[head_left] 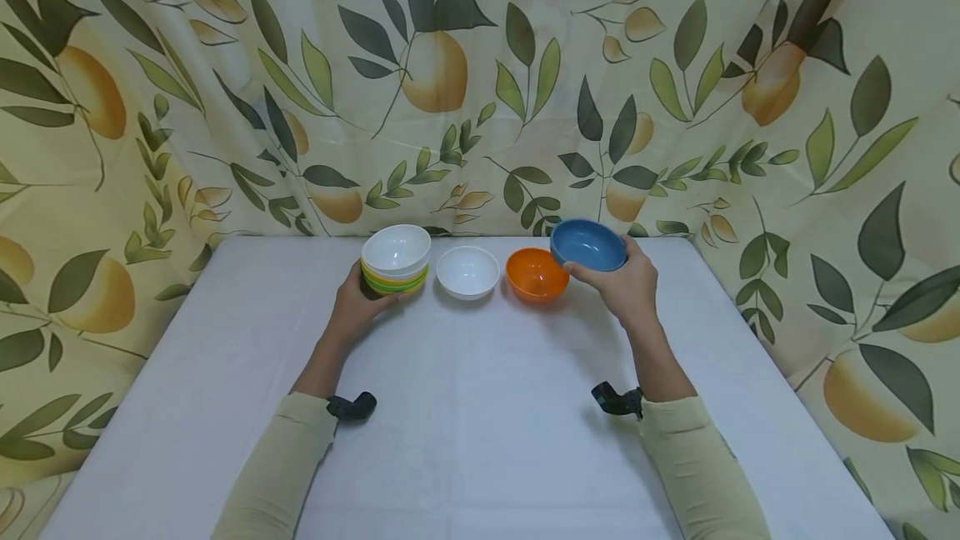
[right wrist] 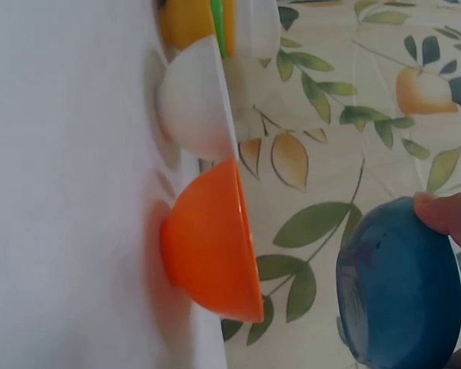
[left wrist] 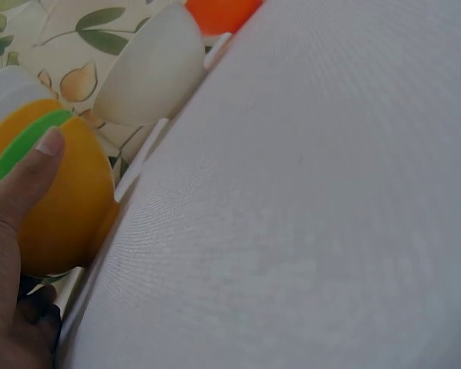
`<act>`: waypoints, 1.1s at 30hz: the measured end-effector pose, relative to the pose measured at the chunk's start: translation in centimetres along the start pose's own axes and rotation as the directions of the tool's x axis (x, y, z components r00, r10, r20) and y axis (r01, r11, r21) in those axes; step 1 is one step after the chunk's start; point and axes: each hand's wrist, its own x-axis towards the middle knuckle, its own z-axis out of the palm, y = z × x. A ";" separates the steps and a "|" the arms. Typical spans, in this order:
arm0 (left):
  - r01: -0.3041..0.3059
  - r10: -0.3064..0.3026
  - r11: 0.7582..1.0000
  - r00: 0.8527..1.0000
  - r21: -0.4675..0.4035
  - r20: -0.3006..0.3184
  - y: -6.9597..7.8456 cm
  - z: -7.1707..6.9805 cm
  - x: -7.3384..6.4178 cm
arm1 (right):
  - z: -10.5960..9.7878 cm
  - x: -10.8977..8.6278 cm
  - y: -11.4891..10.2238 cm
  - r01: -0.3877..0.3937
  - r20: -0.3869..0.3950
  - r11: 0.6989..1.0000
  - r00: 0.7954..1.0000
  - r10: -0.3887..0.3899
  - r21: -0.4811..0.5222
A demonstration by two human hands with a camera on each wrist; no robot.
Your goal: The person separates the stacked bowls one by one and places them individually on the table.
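On the left, my left hand (head_left: pixel 356 305) grips a stack of nested bowls (head_left: pixel 396 253), its thumb lying along the side. White is the top bowl; below it show yellow and green rims and a yellow-orange bowl (left wrist: pixel 73 204). My right hand (head_left: pixel 630 288) holds a blue bowl (head_left: pixel 588 246) by its side, thumb near the rim. In the right wrist view the blue bowl hangs raised, apart from the table. Between the hands, a white bowl (head_left: pixel 468 275) and an orange bowl (head_left: pixel 537 277) stand upright side by side on the table.
A white cloth covers the table (head_left: pixel 457 407). The bowls stand in a row near its far edge. Behind hangs a curtain (head_left: pixel 517 90) printed with fruit and leaves. Each wrist wears a small black camera (head_left: pixel 352 407).
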 end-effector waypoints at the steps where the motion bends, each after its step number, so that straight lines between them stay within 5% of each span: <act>1: -0.001 0.001 1.000 1.000 0.001 0.001 0.0 0.0 0.0 | -0.1 0.1 0.1 -0.004 -0.004 1.000 1.000 0.004 -0.002; 33: 0.014 -0.014 1.000 1.000 -0.003 0.004 0.2 -0.2 0.1 | -0.3 2.1 4.8 -0.134 -0.037 0.990 0.990 0.133 -0.036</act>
